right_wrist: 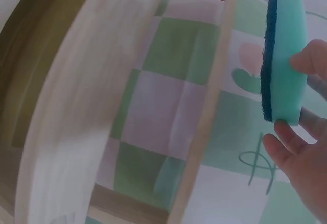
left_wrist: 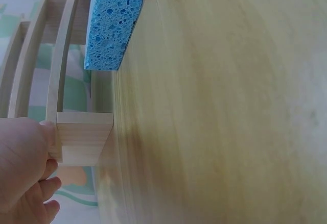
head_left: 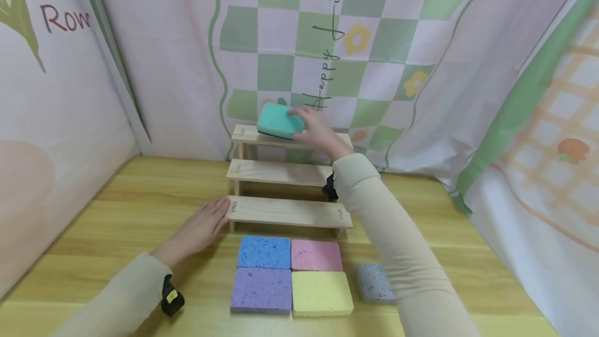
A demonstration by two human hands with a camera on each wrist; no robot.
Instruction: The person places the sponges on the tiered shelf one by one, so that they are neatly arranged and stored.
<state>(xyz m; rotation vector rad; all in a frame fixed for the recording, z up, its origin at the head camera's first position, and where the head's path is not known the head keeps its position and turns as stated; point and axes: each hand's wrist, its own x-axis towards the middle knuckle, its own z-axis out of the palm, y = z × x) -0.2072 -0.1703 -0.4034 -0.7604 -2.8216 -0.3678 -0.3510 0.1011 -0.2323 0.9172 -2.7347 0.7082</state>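
My right hand (head_left: 318,131) pinches a turquoise sponge (head_left: 276,119) between thumb and fingers. A dark scouring layer (right_wrist: 269,55) covers the sponge's underside. In the right wrist view a gap separates the sponge from the top board of a three-step wooden rack (head_left: 281,171). My left hand (head_left: 198,230) touches the left end of the rack's lowest step with its fingertips, and the left wrist view shows its fingers (left_wrist: 48,188) by that end. In front of the rack lie blue (head_left: 264,252), pink (head_left: 316,255), purple (head_left: 261,289) and yellow (head_left: 322,293) sponges in a two-by-two block.
A grey sponge (head_left: 374,282) lies right of the block, partly hidden by the right sleeve. Behind the rack hangs a checked curtain (head_left: 374,40); patterned cloth (head_left: 56,118) also closes off both sides of the wooden table (head_left: 126,207).
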